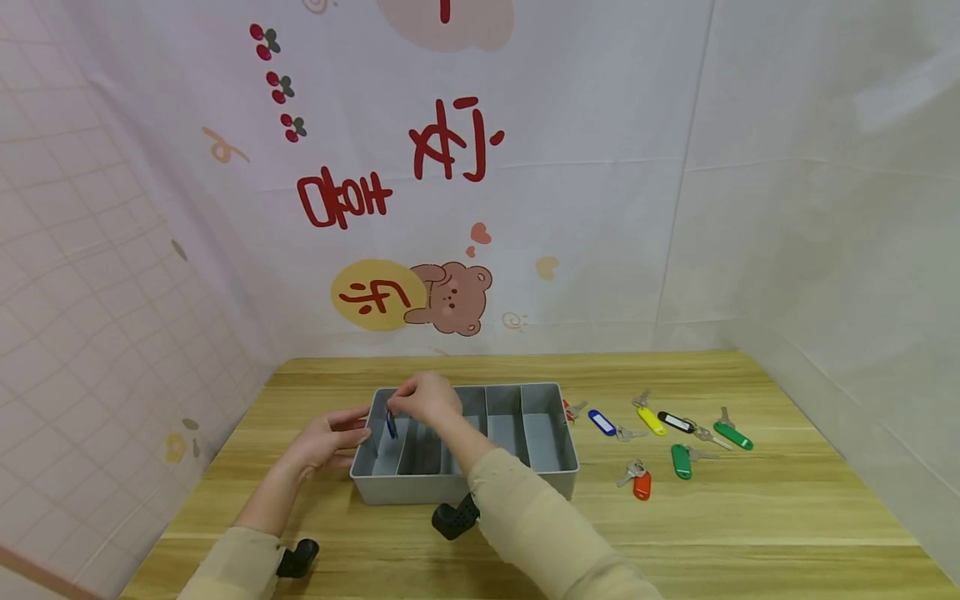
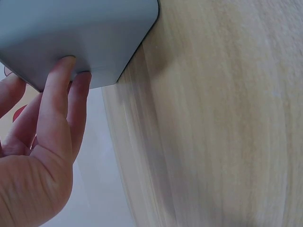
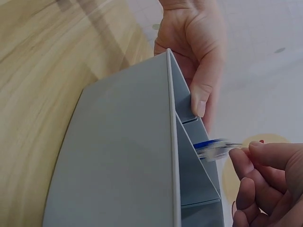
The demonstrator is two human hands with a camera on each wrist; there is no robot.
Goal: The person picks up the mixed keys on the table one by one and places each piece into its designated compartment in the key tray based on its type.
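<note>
A grey divided storage box [image 1: 465, 490] stands on the wooden table. At its left end my left hand [image 1: 324, 442] holds the wall, fingers against the outside and thumb over the rim; the left wrist view shows those fingers [image 2: 57, 104] touching the box's outer face. Over the leftmost compartment my right hand [image 1: 429, 400] pinches a key with a blue key tag [image 1: 392, 425]. In the right wrist view this blue key tag [image 3: 206, 144] hangs partly inside the compartment, blurred, below the thumb and forefinger. The other compartments in sight hold nothing visible.
Right of the box lie keys with coloured tags: blue [image 1: 602, 422], yellow [image 1: 651, 421], black [image 1: 676, 422], green [image 1: 681, 462] and red [image 1: 642, 486] among them. One red tag [image 1: 567, 410] lies close against the box's right side. A printed cloth [image 1: 570, 208] hangs behind the table.
</note>
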